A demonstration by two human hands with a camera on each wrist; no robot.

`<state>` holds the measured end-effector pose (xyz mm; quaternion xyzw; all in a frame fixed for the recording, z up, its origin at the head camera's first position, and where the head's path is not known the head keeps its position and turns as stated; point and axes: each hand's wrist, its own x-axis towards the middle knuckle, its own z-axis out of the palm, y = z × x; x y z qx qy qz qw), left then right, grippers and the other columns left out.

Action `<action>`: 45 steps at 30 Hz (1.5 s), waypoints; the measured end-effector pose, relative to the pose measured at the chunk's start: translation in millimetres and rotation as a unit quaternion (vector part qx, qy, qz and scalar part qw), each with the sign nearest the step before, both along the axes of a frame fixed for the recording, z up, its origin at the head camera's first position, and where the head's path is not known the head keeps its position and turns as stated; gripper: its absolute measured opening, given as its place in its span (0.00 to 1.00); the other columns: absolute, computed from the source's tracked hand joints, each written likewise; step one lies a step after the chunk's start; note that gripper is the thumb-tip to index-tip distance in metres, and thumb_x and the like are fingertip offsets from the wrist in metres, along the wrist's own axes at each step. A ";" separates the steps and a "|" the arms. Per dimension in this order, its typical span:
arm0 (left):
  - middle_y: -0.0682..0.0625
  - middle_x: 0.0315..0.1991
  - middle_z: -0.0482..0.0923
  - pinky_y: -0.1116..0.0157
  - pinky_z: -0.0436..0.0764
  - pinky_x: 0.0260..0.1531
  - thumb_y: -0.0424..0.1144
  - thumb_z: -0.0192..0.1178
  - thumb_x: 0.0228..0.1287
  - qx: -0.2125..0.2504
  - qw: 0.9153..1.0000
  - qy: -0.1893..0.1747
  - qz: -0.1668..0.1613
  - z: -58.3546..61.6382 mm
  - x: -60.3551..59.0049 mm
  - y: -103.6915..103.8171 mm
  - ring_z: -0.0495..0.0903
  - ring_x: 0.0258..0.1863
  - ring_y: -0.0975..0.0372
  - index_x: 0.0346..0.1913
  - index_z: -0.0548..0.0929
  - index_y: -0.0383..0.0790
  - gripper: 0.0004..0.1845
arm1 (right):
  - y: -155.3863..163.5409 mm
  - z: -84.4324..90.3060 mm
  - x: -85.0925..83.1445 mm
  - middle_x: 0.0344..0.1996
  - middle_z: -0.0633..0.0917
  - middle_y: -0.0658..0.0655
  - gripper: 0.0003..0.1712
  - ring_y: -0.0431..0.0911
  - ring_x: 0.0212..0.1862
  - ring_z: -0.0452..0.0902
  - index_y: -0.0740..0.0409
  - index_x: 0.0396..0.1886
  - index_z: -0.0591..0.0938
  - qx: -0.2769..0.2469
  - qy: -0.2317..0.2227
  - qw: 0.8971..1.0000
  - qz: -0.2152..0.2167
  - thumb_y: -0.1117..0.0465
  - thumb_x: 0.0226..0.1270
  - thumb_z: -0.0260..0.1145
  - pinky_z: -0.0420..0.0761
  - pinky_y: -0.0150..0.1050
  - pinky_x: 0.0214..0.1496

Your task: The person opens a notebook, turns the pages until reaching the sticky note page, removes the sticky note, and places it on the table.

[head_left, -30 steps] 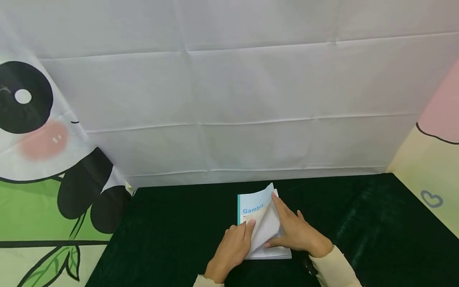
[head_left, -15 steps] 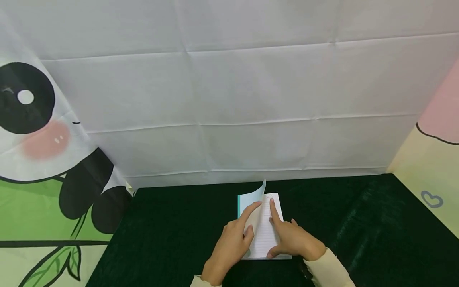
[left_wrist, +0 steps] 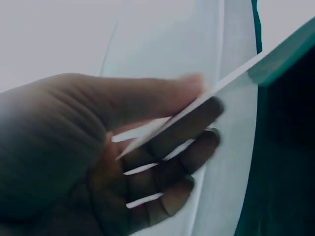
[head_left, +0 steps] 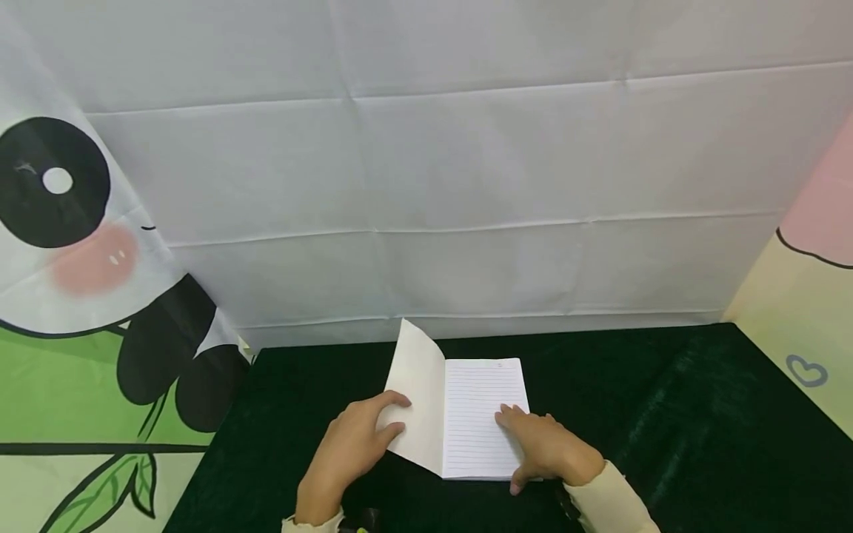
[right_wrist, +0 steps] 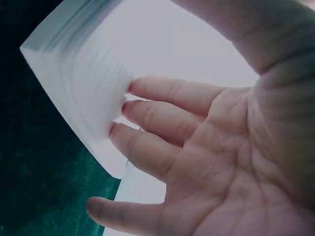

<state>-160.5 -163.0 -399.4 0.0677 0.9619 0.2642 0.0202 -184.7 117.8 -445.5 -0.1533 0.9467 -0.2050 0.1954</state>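
A notebook lies open on the table, its lined page (head_left: 483, 414) facing up and its front cover (head_left: 420, 392) swung out to the left, with the top corner raised. My left hand (head_left: 353, 440) holds the cover's outer edge; in the left wrist view the cover (left_wrist: 236, 73) runs between thumb and fingers. My right hand (head_left: 549, 448) rests at the right edge of the page block. In the right wrist view its fingers reach out straight against the page edges (right_wrist: 91, 83), with the little finger spread apart.
Dark green velvet cloth (head_left: 633, 400) covers the table. A creased white cloth (head_left: 466, 185) hangs behind it. Printed cloths flank both sides, a cartoon panda cloth (head_left: 87, 259) on the left and a pink and cream one (head_left: 786, 333) on the right.
The front cover has swung from lying half lifted over the pages out to the left, baring the lined page. My left hand moved left with it; the right hand slid slightly down the page.
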 end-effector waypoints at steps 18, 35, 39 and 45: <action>0.44 0.59 0.81 0.43 0.77 0.56 0.37 0.63 0.68 0.015 0.989 -0.144 0.000 -41.1 -18.9 -48.7 0.76 0.48 0.54 0.46 0.82 0.53 0.08 | 8.7 4.0 -5.8 0.74 0.71 0.61 0.44 0.63 0.75 0.64 0.58 0.65 0.79 -0.017 -0.025 1.000 0.000 0.59 0.43 0.85 0.63 0.62 0.76; 0.45 0.49 0.84 0.55 0.81 0.39 0.58 0.68 0.61 0.008 0.974 -0.225 0.036 -42.1 -11.7 -50.0 0.77 0.37 0.59 0.55 0.87 0.53 0.22 | 11.9 2.2 -8.1 0.63 0.82 0.60 0.16 0.57 0.64 0.77 0.51 0.41 0.86 -0.056 -0.015 0.998 0.016 0.61 0.51 0.80 0.74 0.59 0.67; 0.49 0.38 0.84 0.57 0.80 0.35 0.55 0.68 0.62 -0.009 0.978 -0.203 0.043 -42.6 -12.4 -40.4 0.78 0.32 0.60 0.51 0.87 0.50 0.19 | 11.8 1.7 -9.2 0.42 0.85 0.54 0.10 0.47 0.40 0.77 0.47 0.30 0.80 -0.060 -0.014 0.998 0.032 0.61 0.59 0.76 0.79 0.45 0.45; 0.51 0.37 0.84 0.53 0.81 0.39 0.52 0.70 0.61 -0.049 0.987 -0.149 0.023 -44.1 -13.5 -11.6 0.76 0.33 0.60 0.46 0.84 0.46 0.16 | 14.9 -0.5 -9.7 0.27 0.77 0.49 0.09 0.42 0.30 0.72 0.47 0.30 0.77 -0.064 0.005 0.997 0.053 0.61 0.66 0.70 0.71 0.36 0.33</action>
